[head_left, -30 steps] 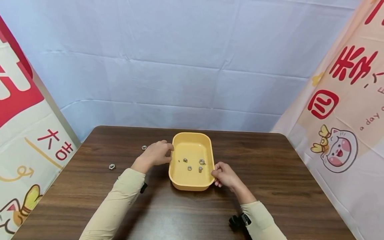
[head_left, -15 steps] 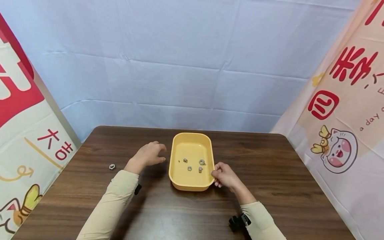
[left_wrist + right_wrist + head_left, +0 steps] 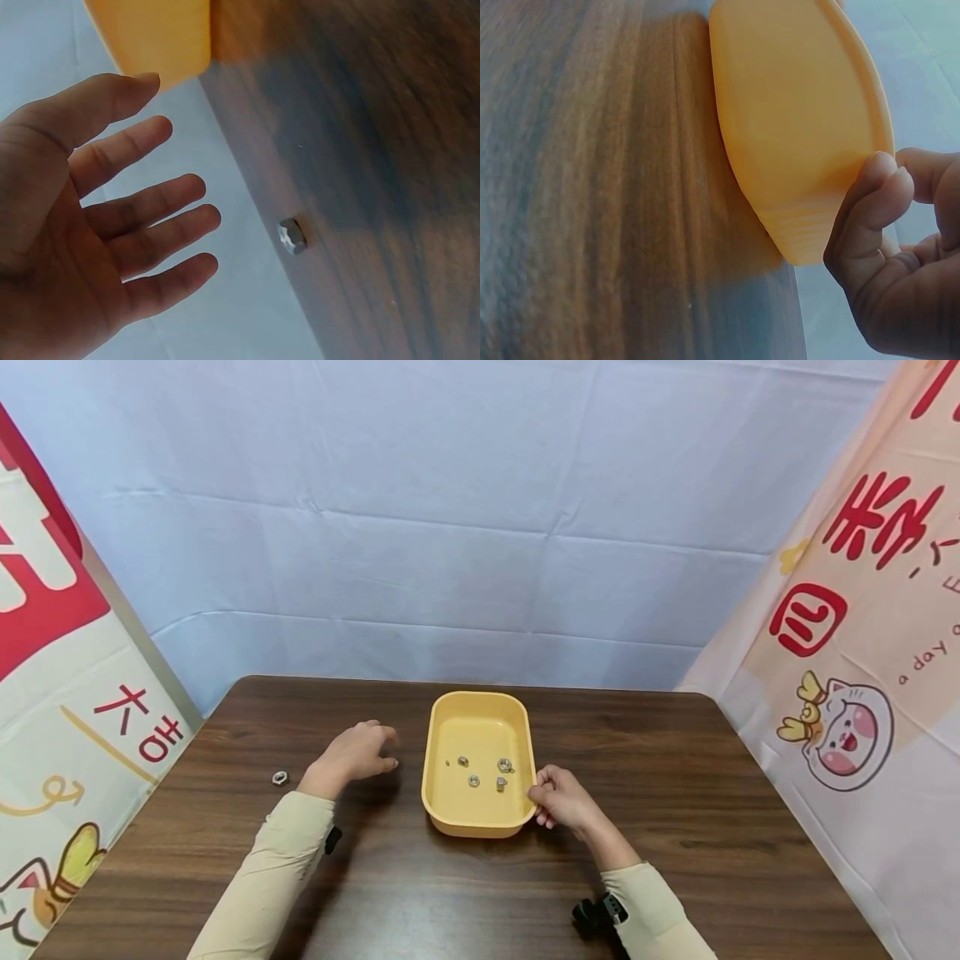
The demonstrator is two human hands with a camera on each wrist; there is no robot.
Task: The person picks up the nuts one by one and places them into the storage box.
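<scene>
A yellow plastic tray (image 3: 480, 821) sits on the table with several small metal nuts (image 3: 505, 766) lying on its bottom. My right hand (image 3: 564, 797) pinches the tray's right rim between thumb and fingers, as the right wrist view also shows. To the left of the tray, apart from it, my left hand (image 3: 354, 753) hovers over the table and holds nothing. Its fingers (image 3: 142, 206) are spread and relaxed in the left wrist view, where one metal nut (image 3: 291, 236) lies on the tabletop beyond them. In the head view a loose nut (image 3: 280, 777) lies left of that hand.
The dark wooden table (image 3: 675, 793) has a back edge close behind the tray. A pale cloth (image 3: 450, 527) hangs behind it, and printed cloths (image 3: 832, 710) hang at both sides. A black wrist device (image 3: 600, 914) sits at the right sleeve.
My left hand has drawn back from the tray's left rim and moved left, now covering the spot where a second loose nut showed. The right hand and tray have stayed put.
</scene>
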